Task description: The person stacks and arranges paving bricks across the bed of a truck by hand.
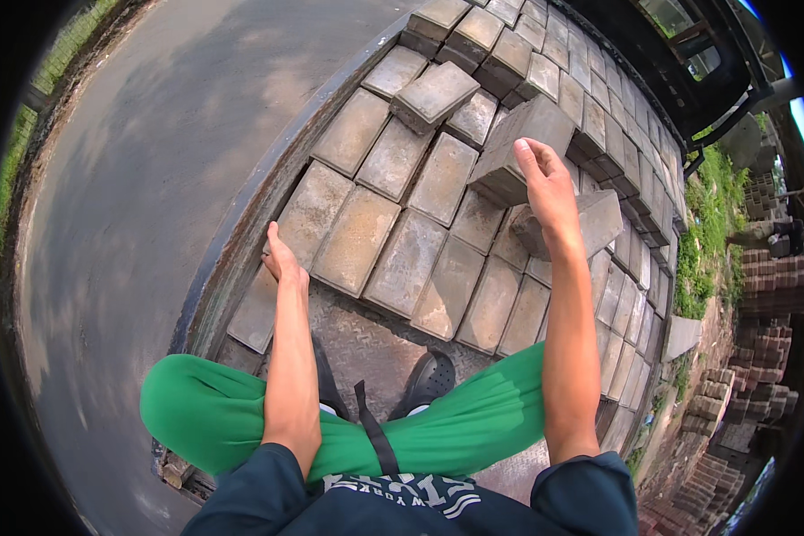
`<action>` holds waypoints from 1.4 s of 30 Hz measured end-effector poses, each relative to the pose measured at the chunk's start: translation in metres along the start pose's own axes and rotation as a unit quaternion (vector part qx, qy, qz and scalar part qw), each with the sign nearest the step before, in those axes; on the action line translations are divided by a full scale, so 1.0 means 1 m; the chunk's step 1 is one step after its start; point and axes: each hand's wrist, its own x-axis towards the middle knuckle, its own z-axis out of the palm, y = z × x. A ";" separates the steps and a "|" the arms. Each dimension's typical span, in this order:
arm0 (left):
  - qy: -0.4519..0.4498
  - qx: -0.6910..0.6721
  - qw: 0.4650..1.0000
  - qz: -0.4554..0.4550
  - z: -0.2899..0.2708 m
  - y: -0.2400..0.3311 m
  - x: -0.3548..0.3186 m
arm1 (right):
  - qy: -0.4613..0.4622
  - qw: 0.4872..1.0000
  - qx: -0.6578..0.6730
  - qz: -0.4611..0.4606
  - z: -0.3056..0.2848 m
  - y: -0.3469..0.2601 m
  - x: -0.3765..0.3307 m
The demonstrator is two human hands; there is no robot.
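Note:
My left hand is at the near left corner of a grey concrete paving block, fingers partly turned away from view. It grips nothing that I can see; whether it touches the block is unclear. My right hand is raised with the thumb apart from the curved fingers. Just behind it, a thick grey block stands tilted above the layer, overlapped by the thumb; contact cannot be made out. Below that hand another block leans at an angle, partly hidden by my forearm.
Rows of blocks cover the truck bed, rising higher toward the far end. One loose block lies askew on top. A metal side wall edges the bed at left, with pavement beyond. Stacked pavers stand at far right.

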 end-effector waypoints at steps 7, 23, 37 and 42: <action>-0.069 -0.036 0.996 -0.046 0.011 0.014 -0.032 | 0.152 0.984 -0.080 0.046 -0.109 0.048 0.027; -0.170 0.429 0.741 0.487 0.179 0.032 -0.153 | 0.044 0.965 -0.255 -0.040 -0.054 0.047 0.016; -0.411 0.589 0.466 0.517 0.316 0.081 -0.092 | -0.019 0.989 0.017 0.147 0.133 0.102 0.100; -0.442 0.512 0.587 0.445 0.346 0.061 -0.042 | 0.058 0.980 0.030 0.189 0.192 0.092 0.154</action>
